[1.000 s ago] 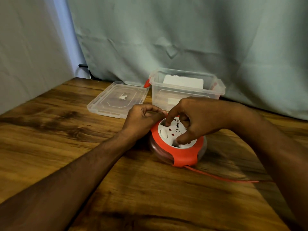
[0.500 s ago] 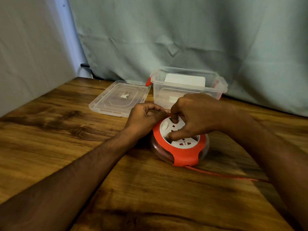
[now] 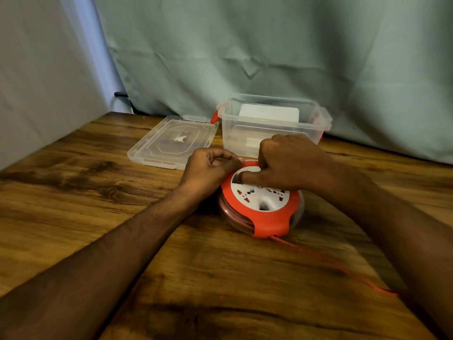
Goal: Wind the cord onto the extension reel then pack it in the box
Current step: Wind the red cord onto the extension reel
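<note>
A round extension reel [image 3: 263,212] with an orange frame and a white socket face lies flat on the wooden table [image 3: 73,192]. My left hand [image 3: 208,171] presses against the reel's left rim, fingers curled. My right hand [image 3: 286,163] rests on the white face with a finger pushed into a hole near its left edge. An orange cord [image 3: 331,262] runs out from the reel's front toward the lower right, under my right forearm. More cord shows coiled inside the clear drum. Behind the reel stands a clear plastic box [image 3: 274,123], open, with red clips.
The box's clear lid [image 3: 172,142] lies flat to the left of the box. A grey-green curtain [image 3: 269,57] hangs along the table's back edge and a pale cloth on the left. A white card stands inside the box.
The white socket face has turned under my right hand, whose finger has swept round to the left side. The loose cord on the table has drawn in a little. My left hand stays put.
</note>
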A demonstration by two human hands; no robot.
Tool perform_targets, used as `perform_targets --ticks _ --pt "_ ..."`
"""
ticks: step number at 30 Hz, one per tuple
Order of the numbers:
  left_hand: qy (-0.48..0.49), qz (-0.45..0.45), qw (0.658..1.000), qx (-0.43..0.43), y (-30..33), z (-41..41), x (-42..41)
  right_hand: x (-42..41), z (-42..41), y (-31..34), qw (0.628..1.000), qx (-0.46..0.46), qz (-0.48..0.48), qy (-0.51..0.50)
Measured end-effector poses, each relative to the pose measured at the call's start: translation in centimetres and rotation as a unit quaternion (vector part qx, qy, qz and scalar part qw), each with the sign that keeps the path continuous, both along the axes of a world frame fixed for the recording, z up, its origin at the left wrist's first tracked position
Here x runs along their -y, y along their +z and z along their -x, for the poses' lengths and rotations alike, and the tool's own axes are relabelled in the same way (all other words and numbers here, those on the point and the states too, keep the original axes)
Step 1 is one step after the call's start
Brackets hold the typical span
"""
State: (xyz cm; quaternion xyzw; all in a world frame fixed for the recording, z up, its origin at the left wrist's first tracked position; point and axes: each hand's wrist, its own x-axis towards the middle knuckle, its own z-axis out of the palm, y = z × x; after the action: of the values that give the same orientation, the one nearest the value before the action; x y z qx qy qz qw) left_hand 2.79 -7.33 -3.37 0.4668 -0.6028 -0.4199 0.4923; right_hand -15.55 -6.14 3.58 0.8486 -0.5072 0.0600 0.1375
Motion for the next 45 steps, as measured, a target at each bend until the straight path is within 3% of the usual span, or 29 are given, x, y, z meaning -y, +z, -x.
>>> perform_targets --ticks 5,8,13,15,25,45 --pt "0.000 0.001 1.000 0.004 0.0 -0.1 0.1 -0.3 0.0 0.5 1.000 -0.007 -0.010 0.006" --pt "0.000 0.006 1.000 0.001 0.0 -0.1 0.2 -1.0 0.2 2.0 0.998 -0.024 -0.002 0.063" --pt "-0.003 0.010 1.000 0.002 -0.1 -0.3 0.2 -1.5 0.4 3.4 0.966 0.001 -0.226 0.126" --pt "-0.006 0.013 1.000 -0.001 0.0 -0.2 0.1 -1.4 0.4 3.0 0.962 -0.006 -0.243 0.123" --pt "-0.008 0.018 1.000 0.003 0.1 -0.1 -0.1 -1.1 0.5 2.8 0.975 0.006 -0.186 0.118" --pt "-0.012 0.003 1.000 -0.005 0.1 -0.1 -0.2 -0.6 -0.2 0.6 0.999 -0.003 0.029 0.039"
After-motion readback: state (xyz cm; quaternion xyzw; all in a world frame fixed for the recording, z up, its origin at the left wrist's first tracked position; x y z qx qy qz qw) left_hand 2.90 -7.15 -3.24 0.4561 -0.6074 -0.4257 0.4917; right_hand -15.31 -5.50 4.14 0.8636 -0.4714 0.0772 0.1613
